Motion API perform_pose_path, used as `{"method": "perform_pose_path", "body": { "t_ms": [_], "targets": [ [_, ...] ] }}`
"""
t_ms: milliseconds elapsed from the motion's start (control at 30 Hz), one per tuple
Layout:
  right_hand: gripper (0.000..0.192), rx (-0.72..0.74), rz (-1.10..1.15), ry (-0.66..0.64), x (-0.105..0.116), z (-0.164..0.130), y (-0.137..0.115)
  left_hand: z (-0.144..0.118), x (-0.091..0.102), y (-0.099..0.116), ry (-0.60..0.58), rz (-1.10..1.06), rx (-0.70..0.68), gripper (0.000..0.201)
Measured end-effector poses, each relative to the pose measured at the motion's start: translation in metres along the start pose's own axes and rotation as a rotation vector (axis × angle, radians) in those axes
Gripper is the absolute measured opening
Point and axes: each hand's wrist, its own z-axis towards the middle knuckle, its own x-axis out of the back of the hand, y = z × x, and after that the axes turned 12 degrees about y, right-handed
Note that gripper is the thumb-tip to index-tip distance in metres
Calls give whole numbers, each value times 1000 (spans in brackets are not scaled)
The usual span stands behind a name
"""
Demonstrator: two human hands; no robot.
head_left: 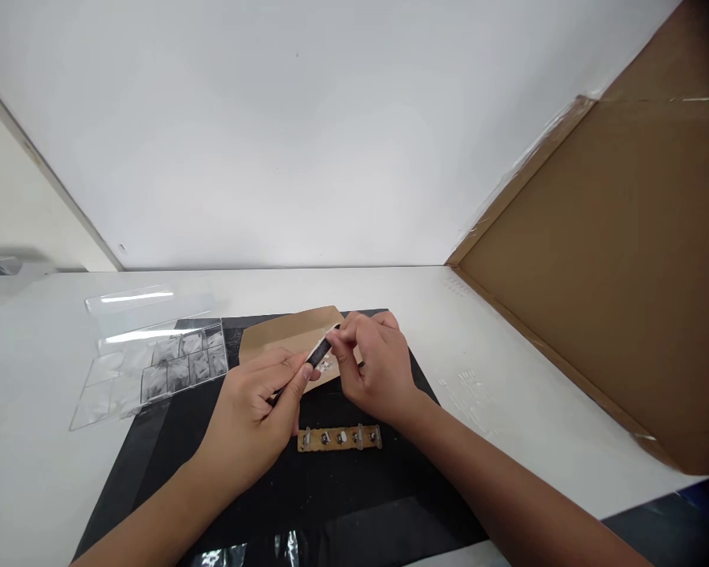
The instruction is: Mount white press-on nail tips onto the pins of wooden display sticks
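Observation:
Between my hands is a narrow black strip (319, 351) with a pale edge, tilted up to the right; its exact kind does not show. My left hand (265, 402) pinches its lower end between thumb and fingers. At the upper end, the fingertips of my right hand (372, 354) are closed together on the strip. Behind and below them lies a brown paper sheet (283, 335) with small white bits (327, 364) on it. Nearer to me, a tan strip (339, 439) with several round metallic pieces and clear bands rests on the black mat (354, 504).
A clear compartment box (183, 370) with its lid (135, 311) open stands at the left, small bags inside. A large cardboard panel (603, 260) rises along the right. The white wall (283, 142) closes off the back of the white table (478, 378).

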Motion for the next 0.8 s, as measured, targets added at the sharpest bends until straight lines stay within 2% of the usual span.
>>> {"method": "perform_pose_path", "body": {
  "t_ms": [100, 200, 367, 533, 667, 800],
  "targets": [
    [25, 25, 21, -33, 4, 1, 0, 0, -1, 1, -24, -28, 21, 43],
    [23, 42, 47, -6, 7, 0, 2, 0, 1, 1, -36, -42, 48, 47],
    [24, 40, 84, 28, 9, -1, 4, -1, 3, -3, -38, -72, 121, 30],
    [23, 107, 28, 8, 7, -3, 4, -3, 1, -4, -53, -112, 195, 29],
    [26, 187, 1, -13, 6, -4, 3, -4, 1, -3, -53, -117, 195, 30],
    [26, 176, -48, 28, 6, -3, 4, -2, 1, -5, -34, -93, 142, 31]
  ]
}}
